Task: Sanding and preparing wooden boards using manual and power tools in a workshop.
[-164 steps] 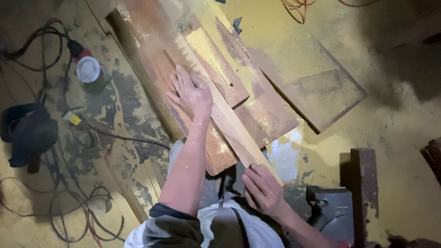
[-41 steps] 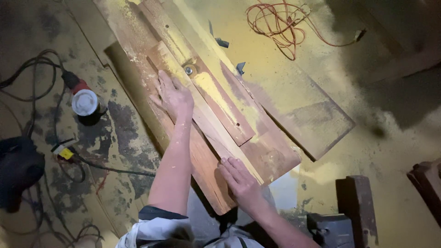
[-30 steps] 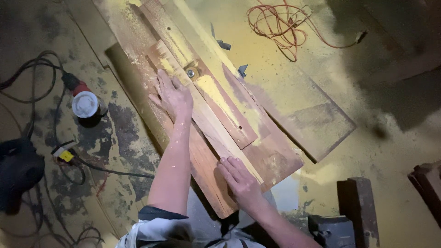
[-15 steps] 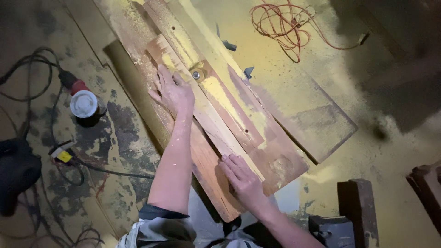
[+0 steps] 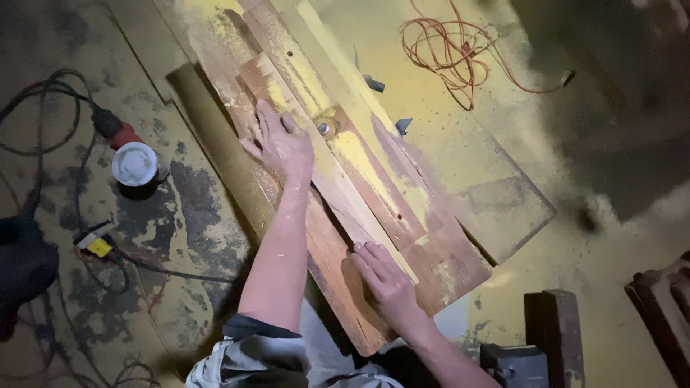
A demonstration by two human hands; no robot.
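Both hands have slid the long reddish wooden plank [image 5: 316, 215] forward along the dusty router counter [image 5: 496, 208]; left hand [image 5: 280, 140] and right hand [image 5: 384, 276] lie flat, fingers spread, clamped on nothing.

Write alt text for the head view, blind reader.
Seen from above, a person presses both hands flat on a long wooden board lying on a dusty table: left hand farther up, right hand near its close end. A tangled orange cord lies beyond, and a red power tool with a white disc sits on the left.
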